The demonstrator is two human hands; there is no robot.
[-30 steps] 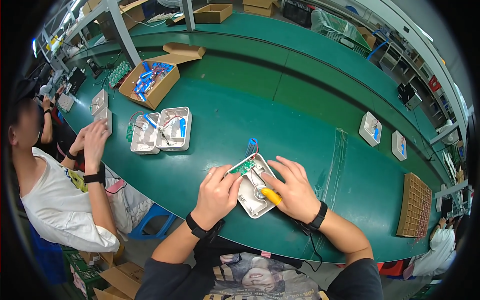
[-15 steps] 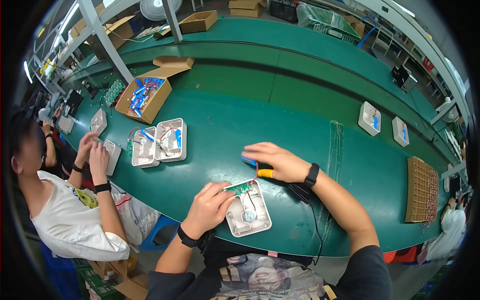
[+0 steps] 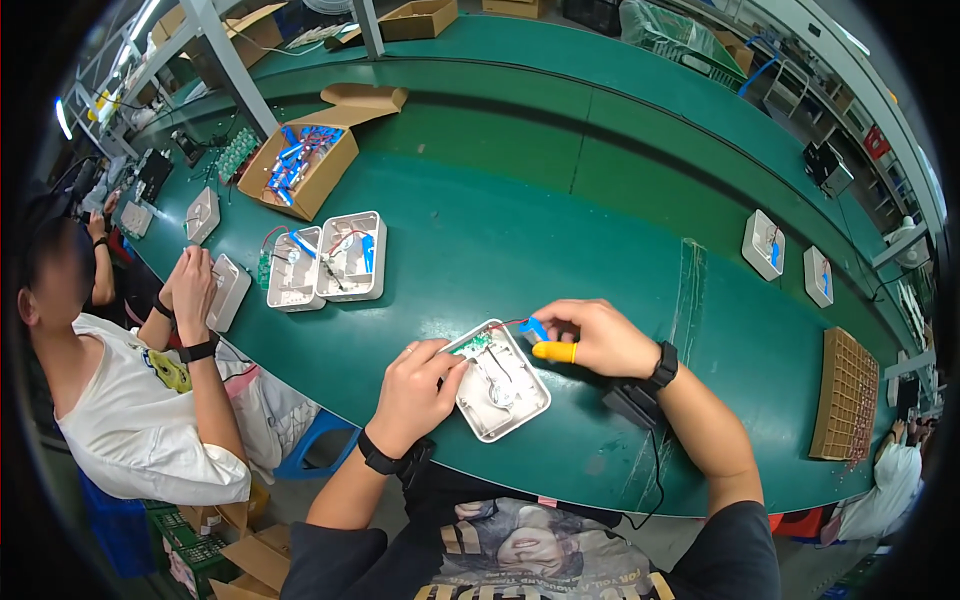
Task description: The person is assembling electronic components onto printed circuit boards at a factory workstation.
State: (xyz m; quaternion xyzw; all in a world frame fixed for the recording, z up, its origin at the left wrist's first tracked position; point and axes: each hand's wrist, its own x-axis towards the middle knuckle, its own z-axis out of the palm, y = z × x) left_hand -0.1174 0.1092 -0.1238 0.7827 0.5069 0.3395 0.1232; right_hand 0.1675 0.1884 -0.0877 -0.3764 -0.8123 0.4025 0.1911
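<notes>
In front of me lies a white plastic housing (image 3: 512, 408), its inside facing up and slightly turned. A green circuit board (image 3: 473, 345) sits along its far edge, and a round part with a dark wire shows inside. My left hand (image 3: 418, 392) is closed on the housing's left edge beside the board. My right hand (image 3: 598, 340), with a yellow cover on one finger, pinches a blue battery (image 3: 535, 331) just right of the housing. A red wire runs from the battery toward the board.
A black device with a cable (image 3: 632, 402) lies by my right wrist. At left are two white housings (image 3: 352, 285), a carton of blue batteries (image 3: 335, 172) and a co-worker handling another housing. Two housings (image 3: 763, 262) and a gridded cardboard tray (image 3: 846, 400) stand at right.
My right hand has turned and closed its fingers round the battery. The housing has tilted and moved slightly away from me. The whole view has shifted a little.
</notes>
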